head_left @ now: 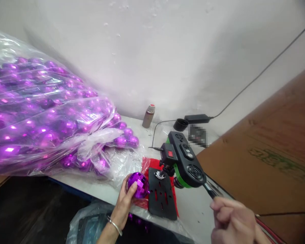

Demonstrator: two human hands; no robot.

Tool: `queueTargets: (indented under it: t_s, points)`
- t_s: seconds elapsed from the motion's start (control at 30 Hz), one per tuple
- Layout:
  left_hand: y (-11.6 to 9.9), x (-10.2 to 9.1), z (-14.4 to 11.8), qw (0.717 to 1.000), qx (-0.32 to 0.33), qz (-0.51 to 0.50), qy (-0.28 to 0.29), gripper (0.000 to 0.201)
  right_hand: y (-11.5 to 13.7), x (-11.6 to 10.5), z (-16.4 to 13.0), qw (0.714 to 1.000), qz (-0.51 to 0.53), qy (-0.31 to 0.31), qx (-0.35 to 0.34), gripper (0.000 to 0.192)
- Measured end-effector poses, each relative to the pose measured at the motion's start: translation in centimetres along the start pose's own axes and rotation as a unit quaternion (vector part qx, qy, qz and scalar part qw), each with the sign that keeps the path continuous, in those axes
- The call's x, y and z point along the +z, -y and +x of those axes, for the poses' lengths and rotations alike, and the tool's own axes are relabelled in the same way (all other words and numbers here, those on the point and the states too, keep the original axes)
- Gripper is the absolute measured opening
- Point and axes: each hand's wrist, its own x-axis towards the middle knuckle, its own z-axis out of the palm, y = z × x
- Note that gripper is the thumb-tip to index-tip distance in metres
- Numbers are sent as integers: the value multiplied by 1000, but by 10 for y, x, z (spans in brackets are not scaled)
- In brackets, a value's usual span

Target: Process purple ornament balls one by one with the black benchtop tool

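Observation:
My left hand [124,203] grips a shiny purple faceted ball [139,184] and holds it against the left edge of a small bench drill's black slotted base plate [161,198]. The drill's black and green head [185,162] with a red switch hangs over the plate. My right hand [231,220] is closed around the drill's thin lever handle [210,191] at the lower right. A red sheet [145,166] lies under the plate.
A big clear plastic bag [40,118] full of purple balls fills the left of the white table. A small spray can [148,116], a black cap [180,124] and a power adapter [197,118] with its cable stand by the wall. A brown cardboard box [269,152] walls off the right.

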Motion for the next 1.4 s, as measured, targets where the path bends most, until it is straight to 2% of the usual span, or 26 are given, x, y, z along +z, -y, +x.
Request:
queueTargets:
  t_s: [0.07, 0.17, 0.4, 0.63, 0.87, 1.0, 1.23, 1.4]
  points:
    - [10, 8, 2, 998, 30, 56, -5, 87, 7, 5, 5, 1000, 11, 9, -2, 49]
    - [24, 19, 9, 984, 73, 163, 18, 88, 10, 6, 11, 1000, 12, 23, 2, 53]
    - [48, 32, 23, 916, 152, 369, 44, 91, 6, -1, 9, 998, 34, 59, -6, 49]
    - [70, 27, 35, 860, 255, 434, 88, 85, 5, -1, 11, 994, 53, 77, -63, 42]
    - [60, 31, 34, 830, 288, 463, 120, 84, 5, 0, 11, 992, 58, 75, -81, 41]
    - [56, 33, 31, 823, 288, 471, 131, 83, 6, -1, 13, 990, 47, 86, -96, 40]
    - [57, 22, 35, 848, 257, 448, 116, 83, 8, -1, 13, 990, 41, 88, -102, 42]
    - [58, 28, 40, 844, 264, 450, 123, 84, 8, -2, 14, 990, 34, 97, -95, 43]
